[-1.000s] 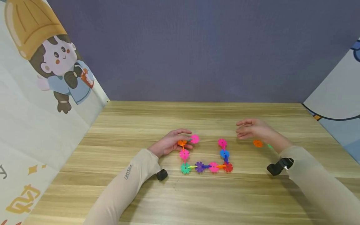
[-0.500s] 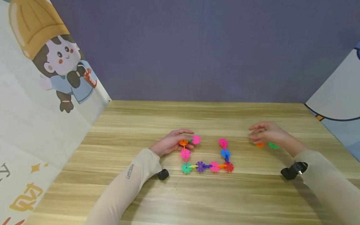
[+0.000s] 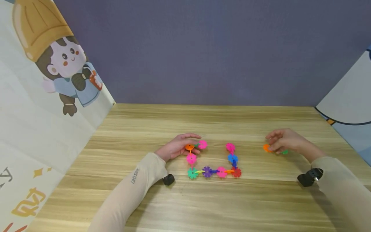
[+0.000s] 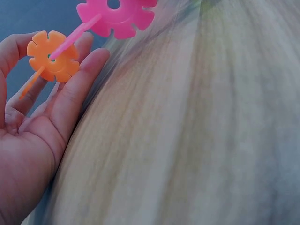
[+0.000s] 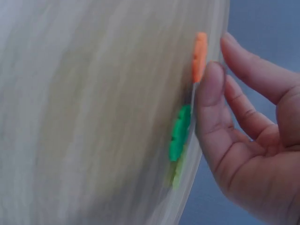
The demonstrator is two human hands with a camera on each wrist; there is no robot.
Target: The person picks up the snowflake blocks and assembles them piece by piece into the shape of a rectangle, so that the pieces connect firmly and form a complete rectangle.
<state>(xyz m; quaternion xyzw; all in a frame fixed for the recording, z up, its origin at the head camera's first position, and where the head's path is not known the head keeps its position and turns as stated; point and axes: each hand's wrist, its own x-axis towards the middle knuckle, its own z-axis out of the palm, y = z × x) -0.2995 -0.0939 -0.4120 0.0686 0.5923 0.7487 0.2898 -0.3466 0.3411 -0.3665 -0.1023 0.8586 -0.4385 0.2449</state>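
A U-shaped chain of plastic snowflake discs lies on the table. In the head view my left hand (image 3: 179, 146) holds the orange snowflake disc (image 3: 189, 147) at its upper left corner between thumb and fingers. A pink snowflake disc (image 3: 202, 144) sticks out past those fingertips, and another pink disc (image 4: 117, 16) shows close up in the left wrist view. Over at the right, my right hand (image 3: 285, 141) hovers by a loose orange snowflake disc (image 3: 266, 148), thumb and fingers parted. A green disc (image 5: 180, 133) lies under that hand, mostly covered in the head view.
The chain's right arm ends in a pink disc (image 3: 230, 148), with a red disc (image 3: 236, 172) at its lower corner. A yellow-green piece (image 5: 179, 168) shows beside the green disc. A dark panel (image 3: 214, 54) stands behind the wooden table (image 3: 203, 206).
My right hand has moved to the right, from beside the chain to over the loose orange and green discs. The left hand stays at the chain's corner. The head view has shifted slightly.
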